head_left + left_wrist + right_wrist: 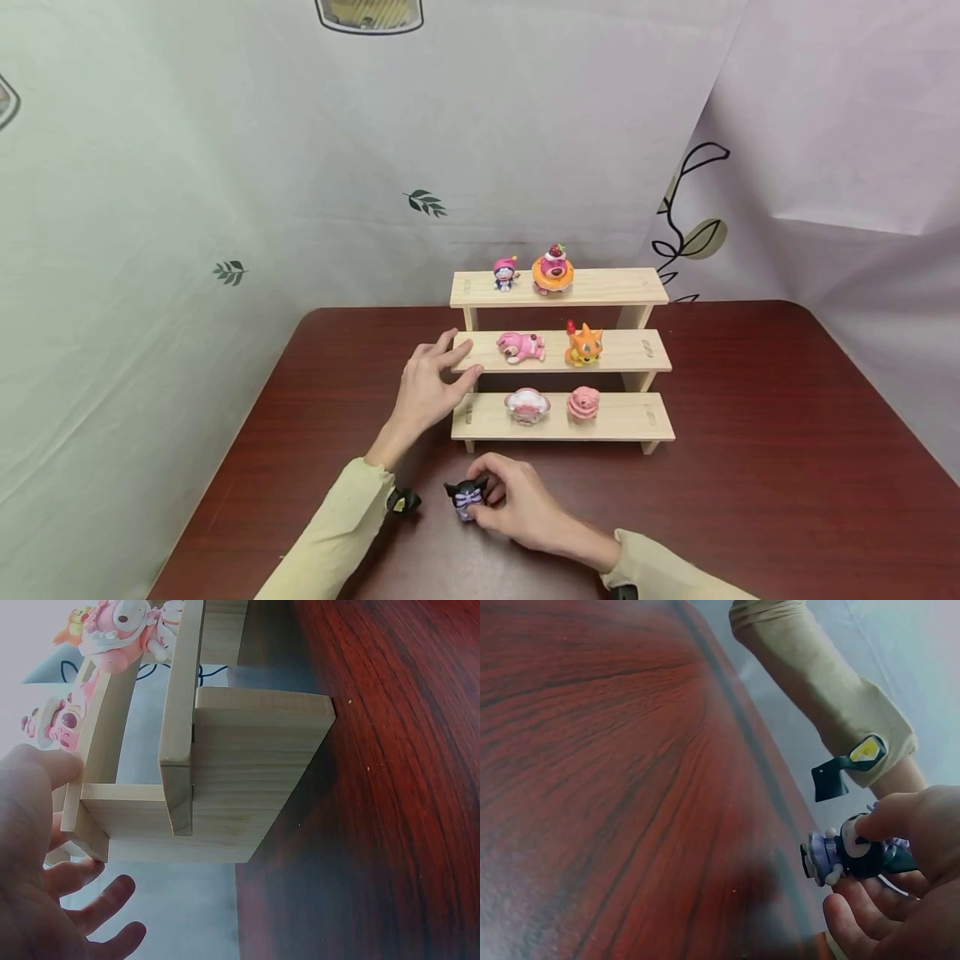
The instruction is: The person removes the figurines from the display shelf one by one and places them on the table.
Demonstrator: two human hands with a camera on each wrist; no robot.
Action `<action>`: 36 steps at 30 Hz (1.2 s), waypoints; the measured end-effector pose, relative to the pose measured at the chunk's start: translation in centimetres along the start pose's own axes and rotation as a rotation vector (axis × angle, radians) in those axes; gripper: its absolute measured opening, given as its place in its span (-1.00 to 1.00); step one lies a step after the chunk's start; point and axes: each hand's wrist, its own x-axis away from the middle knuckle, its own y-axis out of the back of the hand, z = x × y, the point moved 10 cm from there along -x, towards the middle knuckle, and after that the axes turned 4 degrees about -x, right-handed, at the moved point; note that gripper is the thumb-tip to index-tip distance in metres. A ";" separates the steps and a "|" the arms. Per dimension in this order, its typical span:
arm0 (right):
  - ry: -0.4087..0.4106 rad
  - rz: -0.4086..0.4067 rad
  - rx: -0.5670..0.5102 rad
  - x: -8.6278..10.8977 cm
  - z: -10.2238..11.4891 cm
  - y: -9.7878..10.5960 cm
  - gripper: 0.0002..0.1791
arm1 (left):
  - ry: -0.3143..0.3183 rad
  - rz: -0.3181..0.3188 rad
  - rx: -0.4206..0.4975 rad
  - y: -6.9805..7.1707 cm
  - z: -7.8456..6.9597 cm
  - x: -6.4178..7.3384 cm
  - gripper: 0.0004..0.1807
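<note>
My right hand [521,504] pinches a small black and purple figurine [467,498] between thumb and fingers, in front of the lower left of a three-tier wooden display stand [615,427]. In the right wrist view the figurine [844,851] lies sideways, its white face partly covered by the thumb. At the stand's left side my left hand [431,383] holds the end of the middle board. The left wrist view has the thumb [56,763] on the board's front edge, one finger at its end and other fingers spread beyond.
On the top tier stand a pink-hatted figurine [505,273] and a bear in an orange ring [552,273]. The middle tier bears a lying pink bear [521,347] and an orange figurine [584,346]; the bottom, two pink figurines [527,407]. Behind the brown table [765,467] hangs pale cloth.
</note>
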 end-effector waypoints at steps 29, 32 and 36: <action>0.044 0.027 0.098 0.2 -0.8 -1.2 -0.61 | -0.009 -0.001 0.000 -0.1 -0.1 -0.1 -0.53; 0.067 0.028 0.124 0.2 -0.6 -1.3 -0.60 | -0.005 0.004 -0.002 -0.2 0.0 0.0 -0.52; 0.080 0.029 0.148 0.3 -0.6 -1.5 -0.60 | 0.001 0.007 -0.006 -0.2 0.1 0.1 -0.52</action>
